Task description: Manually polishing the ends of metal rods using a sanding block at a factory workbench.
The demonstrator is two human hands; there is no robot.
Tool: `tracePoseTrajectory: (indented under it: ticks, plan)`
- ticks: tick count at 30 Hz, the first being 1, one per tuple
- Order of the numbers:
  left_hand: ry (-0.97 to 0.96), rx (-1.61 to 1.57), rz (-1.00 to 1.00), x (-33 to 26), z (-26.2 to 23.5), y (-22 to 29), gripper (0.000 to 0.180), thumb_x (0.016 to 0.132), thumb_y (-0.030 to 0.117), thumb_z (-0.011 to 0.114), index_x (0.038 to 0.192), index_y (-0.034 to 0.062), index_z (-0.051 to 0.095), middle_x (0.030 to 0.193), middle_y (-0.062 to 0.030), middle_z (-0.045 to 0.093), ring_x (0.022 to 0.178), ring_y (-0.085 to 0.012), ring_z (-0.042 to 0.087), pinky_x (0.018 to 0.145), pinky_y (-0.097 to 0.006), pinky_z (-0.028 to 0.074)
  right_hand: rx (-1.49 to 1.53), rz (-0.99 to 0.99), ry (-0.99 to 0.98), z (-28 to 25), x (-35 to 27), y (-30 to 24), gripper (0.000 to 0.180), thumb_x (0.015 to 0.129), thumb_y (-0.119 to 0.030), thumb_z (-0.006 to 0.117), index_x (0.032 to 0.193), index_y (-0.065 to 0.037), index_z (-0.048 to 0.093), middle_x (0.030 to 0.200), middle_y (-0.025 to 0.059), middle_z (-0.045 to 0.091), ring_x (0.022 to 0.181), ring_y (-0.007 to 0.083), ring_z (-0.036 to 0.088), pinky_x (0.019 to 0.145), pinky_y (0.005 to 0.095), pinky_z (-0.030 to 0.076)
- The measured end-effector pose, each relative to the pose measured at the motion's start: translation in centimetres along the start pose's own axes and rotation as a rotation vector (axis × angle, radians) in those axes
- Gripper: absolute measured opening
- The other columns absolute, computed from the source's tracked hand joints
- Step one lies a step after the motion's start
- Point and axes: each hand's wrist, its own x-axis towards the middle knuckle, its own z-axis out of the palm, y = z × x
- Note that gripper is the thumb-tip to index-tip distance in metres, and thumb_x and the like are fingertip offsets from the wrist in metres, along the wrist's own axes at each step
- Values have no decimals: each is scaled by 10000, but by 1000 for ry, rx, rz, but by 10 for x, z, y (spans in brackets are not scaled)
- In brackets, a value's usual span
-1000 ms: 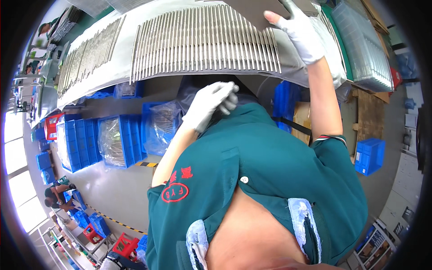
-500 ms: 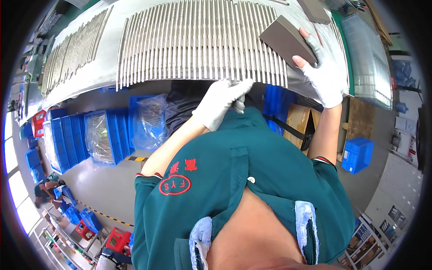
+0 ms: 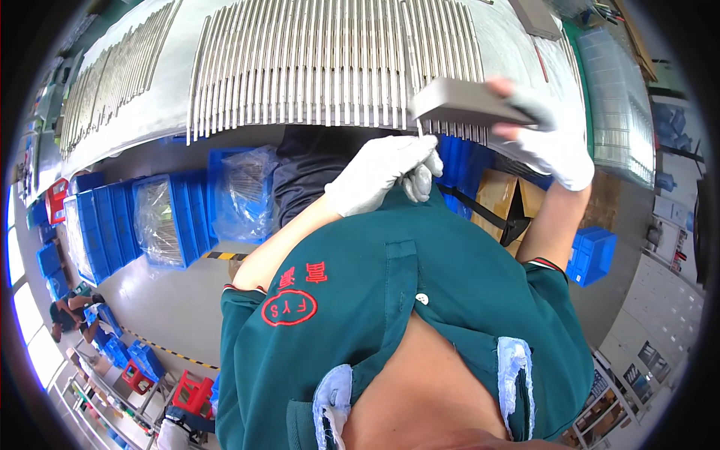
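white cloth covers the table point(image 3: 171, 82) ahead of your fingers, its near edge just beyond your left hand. on it, the wide row of silvery rods point(image 3: 300, 71) lies side by side, mostly ahead and to the left of your left fingers, with a smaller group of rods point(image 3: 112, 71) well apart, farther left.

your right hand point(image 3: 553, 142), blurred, comes in from the right; your left hand point(image 3: 381, 172) is at the table's near edge.

the grey-brown block point(image 3: 465, 103) in your right hand is the main change: half a second ago it slanted over the row, farther out; now it has swung nearer to you and lies crosswise over the near ends of the rightmost rods, its left end just beyond your left fingertips. your left hand has shifted a little rightward. so both hands now meet at one spot, and the work seems to centre there. whether the block presses on the rods, you cannot tell.

your right fingers are parted by the block's width and clamped on its right end, one bare tip on the far side, another on the near side. your left fingers are curled nearly together, appearing to pinch the near end of a single rod point(image 3: 421, 127).
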Motion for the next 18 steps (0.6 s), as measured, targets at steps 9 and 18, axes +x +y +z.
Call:
tracePoseTrajectory:
  ticks: [9, 18]
  plan:
    - [-10, -75, -62, 1, 2, -3, 330, 916, 313, 555, 797, 9, 611, 582, -37, 567, 525, -109, 559, 501, -227, 431, 145, 128, -158, -4, 4, -9, 469, 796, -56, 650, 1250, -14, 541, 1234, 121, 571, 1113, 200, 548, 966, 313, 432]
    - [-15, -46, -62, 0, 0, -4, 357, 915, 334, 561, 769, 17, 636, 584, -39, 573, 530, -109, 554, 502, -235, 426, -272, -42, -103, -19, 1, -14, 417, 809, -93, 642, 1215, -17, 578, 1216, 100, 598, 1153, 191, 526, 1008, 317, 380]
